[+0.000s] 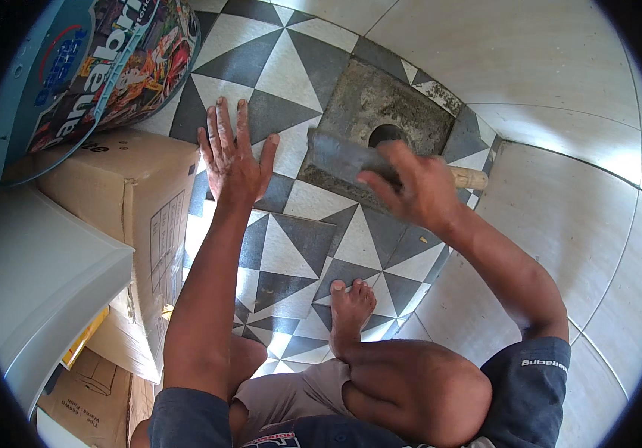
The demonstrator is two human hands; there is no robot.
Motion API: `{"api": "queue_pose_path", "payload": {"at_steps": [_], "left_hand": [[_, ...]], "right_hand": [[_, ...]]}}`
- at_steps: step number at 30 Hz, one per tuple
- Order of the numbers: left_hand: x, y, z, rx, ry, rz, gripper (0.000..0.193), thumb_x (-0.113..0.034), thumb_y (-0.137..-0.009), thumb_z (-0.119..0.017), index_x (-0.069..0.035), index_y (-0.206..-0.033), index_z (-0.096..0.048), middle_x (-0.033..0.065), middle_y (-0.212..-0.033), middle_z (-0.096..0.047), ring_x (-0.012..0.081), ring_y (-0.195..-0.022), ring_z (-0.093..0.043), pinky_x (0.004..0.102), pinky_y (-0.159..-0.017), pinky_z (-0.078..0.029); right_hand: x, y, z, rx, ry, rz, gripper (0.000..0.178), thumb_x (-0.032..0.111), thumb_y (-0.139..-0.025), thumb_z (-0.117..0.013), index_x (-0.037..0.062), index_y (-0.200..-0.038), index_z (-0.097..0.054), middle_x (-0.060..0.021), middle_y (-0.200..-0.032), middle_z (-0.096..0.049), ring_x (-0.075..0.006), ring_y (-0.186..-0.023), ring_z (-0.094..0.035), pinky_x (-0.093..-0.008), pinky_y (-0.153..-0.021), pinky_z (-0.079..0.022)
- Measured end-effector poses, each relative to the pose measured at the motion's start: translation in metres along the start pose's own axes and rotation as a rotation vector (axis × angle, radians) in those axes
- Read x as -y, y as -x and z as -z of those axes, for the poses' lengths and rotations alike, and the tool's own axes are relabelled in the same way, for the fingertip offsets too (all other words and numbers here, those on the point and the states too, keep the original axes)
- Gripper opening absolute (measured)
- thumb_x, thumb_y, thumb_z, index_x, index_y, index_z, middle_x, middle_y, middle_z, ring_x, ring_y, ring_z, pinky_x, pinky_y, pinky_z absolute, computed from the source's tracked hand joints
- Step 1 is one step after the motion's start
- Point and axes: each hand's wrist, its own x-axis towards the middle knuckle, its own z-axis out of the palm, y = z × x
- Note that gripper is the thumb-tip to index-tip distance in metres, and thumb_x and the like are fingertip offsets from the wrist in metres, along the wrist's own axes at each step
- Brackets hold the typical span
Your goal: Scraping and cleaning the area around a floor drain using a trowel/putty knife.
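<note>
My left hand (233, 153) lies palm down with its fingers spread on the grey-and-white triangle-patterned floor tiles (291, 71), and nothing is in it. A flat-bladed tool (343, 154) with a grey metal blade and a wooden handle is in my right hand (418, 187). Its blade points left and is slightly blurred; my fingers wrap it where blade and handle meet, hiding that part. Beneath the tool is a square, untiled patch of rough cement (369, 86). A dark round hole (388, 134) in the patch is partly covered by my right hand.
A large printed bucket (127, 71) with a pale blue handle stands at the far left, beside a cardboard box (153, 179). Nearer is a grey-white panel (52, 261). Large pale wall tiles (545, 67) bound the right side. My bare foot (351, 310) rests on the patterned floor.
</note>
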Motion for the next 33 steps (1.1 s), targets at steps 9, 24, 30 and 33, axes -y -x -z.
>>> {"api": "queue_pose_path", "payload": {"at_steps": [9, 24, 30, 33], "left_hand": [[0.002, 0.001, -0.002, -0.021, 0.003, -0.014, 0.08, -0.058, -0.101, -0.048, -0.016, -0.164, -0.021, 0.0169, -0.169, -0.016, 0.0343, -0.157, -0.015, 0.0556, -0.127, -0.011], [0.004, 0.001, -0.003, -0.003, -0.01, 0.006, 0.081, -0.06, -0.101, -0.047, -0.017, -0.164, -0.021, 0.0156, -0.17, -0.014, 0.0324, -0.158, -0.013, 0.0547, -0.127, -0.01], [0.001, 0.0, -0.003, -0.017, 0.007, -0.006, 0.081, -0.06, -0.101, -0.047, -0.017, -0.164, -0.021, 0.0157, -0.17, -0.015, 0.0332, -0.158, -0.014, 0.055, -0.127, -0.01], [0.004, 0.002, -0.004, -0.028, 0.028, -0.014, 0.081, -0.057, -0.1, -0.051, -0.016, -0.163, -0.023, 0.0176, -0.169, -0.018, 0.0341, -0.157, -0.016, 0.0555, -0.126, -0.012]], "right_hand": [[0.001, 0.001, -0.002, -0.009, 0.079, 0.053, 0.032, 0.037, -0.094, -0.07, 0.0141, -0.109, -0.053, -0.0148, -0.068, -0.068, -0.0408, -0.063, -0.069, -0.0488, -0.054, -0.054], [0.003, -0.009, 0.006, 0.341, 0.255, 0.099, 0.03, 0.035, -0.099, -0.065, 0.0121, -0.111, -0.049, -0.0142, -0.075, -0.071, -0.0399, -0.069, -0.07, -0.0515, -0.059, -0.055], [0.001, -0.007, 0.008, 0.376, 0.216, 0.035, 0.031, 0.036, -0.098, -0.065, 0.0123, -0.109, -0.048, -0.0147, -0.074, -0.07, -0.0408, -0.069, -0.07, -0.0529, -0.06, -0.055], [0.001, -0.007, 0.007, 0.279, 0.21, 0.045, 0.034, 0.039, -0.095, -0.069, 0.0111, -0.105, -0.052, -0.0142, -0.073, -0.07, -0.0411, -0.067, -0.07, -0.0528, -0.06, -0.055]]}}
